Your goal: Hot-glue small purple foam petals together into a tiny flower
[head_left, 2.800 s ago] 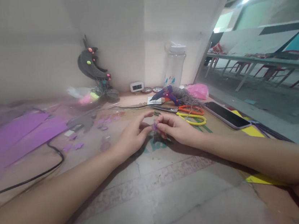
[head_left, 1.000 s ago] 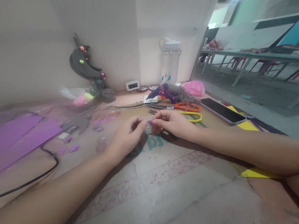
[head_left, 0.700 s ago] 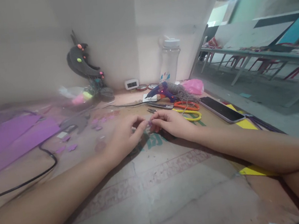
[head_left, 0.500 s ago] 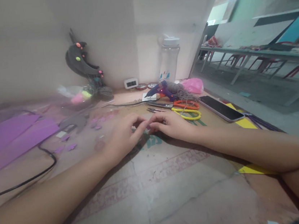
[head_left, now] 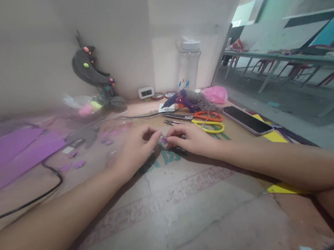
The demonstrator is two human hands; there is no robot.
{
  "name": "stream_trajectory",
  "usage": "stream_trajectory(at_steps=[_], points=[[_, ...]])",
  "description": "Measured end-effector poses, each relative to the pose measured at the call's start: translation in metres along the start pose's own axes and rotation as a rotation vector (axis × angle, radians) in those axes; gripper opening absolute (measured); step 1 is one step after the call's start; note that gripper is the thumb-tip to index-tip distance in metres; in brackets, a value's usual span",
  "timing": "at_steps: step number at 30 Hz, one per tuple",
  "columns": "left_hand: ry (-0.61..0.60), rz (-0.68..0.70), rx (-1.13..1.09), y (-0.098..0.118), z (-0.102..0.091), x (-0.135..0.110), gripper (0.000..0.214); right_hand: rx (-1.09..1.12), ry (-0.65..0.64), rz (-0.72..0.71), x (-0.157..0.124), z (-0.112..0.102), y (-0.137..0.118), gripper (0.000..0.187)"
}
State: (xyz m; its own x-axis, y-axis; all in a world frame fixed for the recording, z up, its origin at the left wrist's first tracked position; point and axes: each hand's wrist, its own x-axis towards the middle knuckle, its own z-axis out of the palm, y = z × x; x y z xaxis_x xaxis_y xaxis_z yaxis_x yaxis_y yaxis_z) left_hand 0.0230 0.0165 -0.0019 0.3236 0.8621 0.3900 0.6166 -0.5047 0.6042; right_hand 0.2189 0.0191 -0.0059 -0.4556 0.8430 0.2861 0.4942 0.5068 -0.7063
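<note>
Between my fingertips, over the middle of the table, is a small purple piece [head_left: 164, 140], too blurred for its shape to be certain. My right hand [head_left: 188, 138] pinches it from the right with thumb and forefinger. From the other side, my left hand [head_left: 141, 144] has thumb and forefinger closed at its upper left edge. Small purple cutouts [head_left: 80, 164], some flower-like, lie scattered to the left. Just beyond my right hand are orange-handled scissors [head_left: 207, 117] and yellow-handled scissors [head_left: 211, 127].
A blue glue gun [head_left: 182, 100] lies by grey yarn [head_left: 202, 101] and a pink bag [head_left: 216, 94]. Behind stand a water bottle [head_left: 188, 67] and small clock [head_left: 146, 92]. A phone [head_left: 247, 120] is right; purple sheets [head_left: 31, 158] and a black cable [head_left: 59, 176] are left.
My left fingertips have drawn slightly apart from my right ones, and more of the small purple piece shows between them. The things on the table stay put.
</note>
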Motion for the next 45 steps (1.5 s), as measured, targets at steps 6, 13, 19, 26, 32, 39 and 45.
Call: stream_trajectory(at_steps=[6,13,19,26,32,39,45], points=[[-0.089,-0.021,-0.079,0.0011,0.0042,-0.002,0.023,0.036,0.02,0.026,0.0012,0.0013,0.0027,0.015],[-0.163,0.012,-0.114,0.0027,0.0068,-0.0022,0.019,0.097,0.005,0.041,0.0021,0.0005,0.0032,0.018],[-0.154,0.026,-0.086,0.0034,0.0063,-0.0022,0.018,0.171,0.018,0.087,0.0026,0.0047,0.0049,0.016],[-0.119,0.065,-0.046,0.003,0.0078,-0.0046,0.017,0.243,0.012,0.108,0.0019,0.0068,-0.0025,0.007],[-0.127,0.048,-0.057,0.0019,0.0078,-0.0037,0.017,0.318,0.004,0.125,0.0026,0.0071,-0.0006,0.006],[-0.006,0.085,-0.028,0.0057,0.0034,-0.0071,0.021,0.29,-0.007,0.189,0.0043,0.0043,0.0026,0.009],[-0.041,0.105,0.036,0.0047,0.0039,-0.0071,0.028,0.286,0.027,0.19,0.0027,0.0029,-0.0004,0.013]])
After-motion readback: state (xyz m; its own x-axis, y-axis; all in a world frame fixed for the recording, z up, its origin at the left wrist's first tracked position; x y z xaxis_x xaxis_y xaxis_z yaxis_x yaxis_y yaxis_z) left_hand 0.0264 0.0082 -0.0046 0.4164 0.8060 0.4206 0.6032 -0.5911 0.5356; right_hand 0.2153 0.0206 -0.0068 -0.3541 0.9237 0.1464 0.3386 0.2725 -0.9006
